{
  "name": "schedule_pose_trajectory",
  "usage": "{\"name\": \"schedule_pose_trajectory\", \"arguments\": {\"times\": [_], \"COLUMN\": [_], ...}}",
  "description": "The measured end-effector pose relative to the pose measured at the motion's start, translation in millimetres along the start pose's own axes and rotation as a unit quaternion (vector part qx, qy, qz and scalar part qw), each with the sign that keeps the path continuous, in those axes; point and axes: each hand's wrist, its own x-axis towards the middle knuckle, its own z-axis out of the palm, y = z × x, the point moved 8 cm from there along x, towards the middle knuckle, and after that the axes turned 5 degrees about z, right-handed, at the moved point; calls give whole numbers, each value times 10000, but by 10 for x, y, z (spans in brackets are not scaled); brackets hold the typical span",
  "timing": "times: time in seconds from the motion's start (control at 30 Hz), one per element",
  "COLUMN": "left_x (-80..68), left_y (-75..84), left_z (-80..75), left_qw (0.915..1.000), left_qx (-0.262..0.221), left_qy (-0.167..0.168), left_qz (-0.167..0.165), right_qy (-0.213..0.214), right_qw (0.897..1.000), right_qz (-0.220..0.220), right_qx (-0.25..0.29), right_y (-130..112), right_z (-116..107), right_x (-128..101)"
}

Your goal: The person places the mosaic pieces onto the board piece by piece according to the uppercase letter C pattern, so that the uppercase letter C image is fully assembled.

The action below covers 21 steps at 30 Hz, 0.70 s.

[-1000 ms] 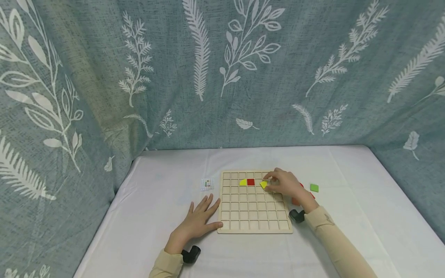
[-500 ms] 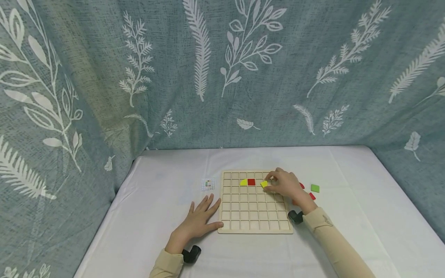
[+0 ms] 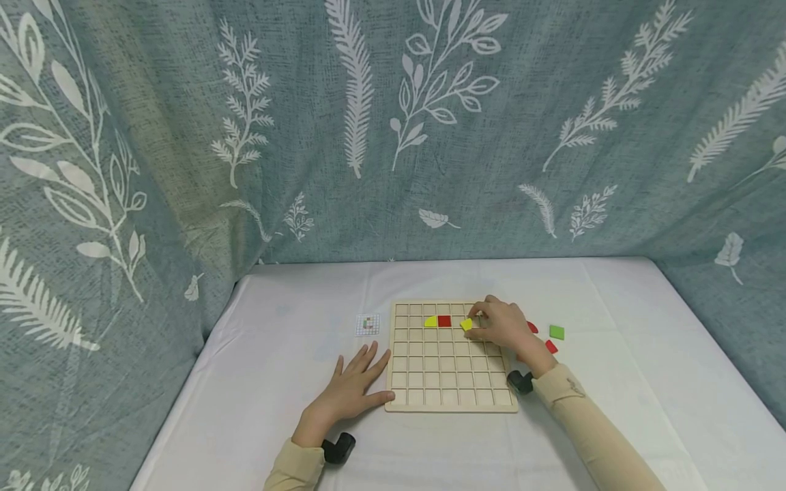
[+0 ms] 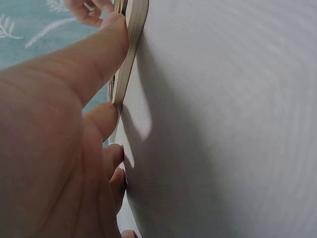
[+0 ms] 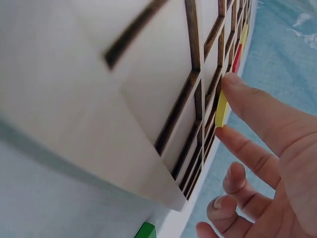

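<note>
A wooden grid board [image 3: 430, 377] with square cells lies on the white cloth. In its second row from the back sit a yellow rounded tile [image 3: 431, 321] and, against it, a red square tile [image 3: 444, 321]. My right hand [image 3: 505, 323] pinches another yellow tile [image 5: 222, 110] between thumb and index finger, close over the same row, right of the red one. The other fingers of that hand are loosely bent. My left hand [image 3: 348, 390] lies with fingers spread at the board's left side, thumb and index fingertip at its edge.
Right of the board lie a green tile [image 3: 556, 332], a small red tile [image 3: 551, 346] and a red rounded tile [image 3: 532, 327], partly behind the right wrist. A small card [image 3: 367, 325] printed with a coloured grid pattern lies left of the board. A patterned curtain [image 3: 368, 136] hangs behind.
The yellow tile in my right hand has turned slightly and sits a little lower over its cell. The right wrist has shifted slightly left, uncovering more red tiles. My left hand stays put.
</note>
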Motion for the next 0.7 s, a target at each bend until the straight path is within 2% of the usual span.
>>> {"name": "schedule_pose_trajectory", "arguments": {"times": [0.27,0.57,0.7], "left_x": [-26,-38,-32], "left_y": [26,19,11], "left_z": [-14,-14,-8], "left_qw": [9996,9990,9992], "left_qx": [-79,-148,-146], "left_qy": [163,261,218], "left_qz": [232,337,287], "right_qy": [-148,-223,-261], "right_qw": [9995,9982,9970], "right_qz": [-195,-499,-641], "right_qx": [220,259,341], "right_y": [-28,-66,-86], "right_z": [40,46,52], "right_x": [11,16,25]}}
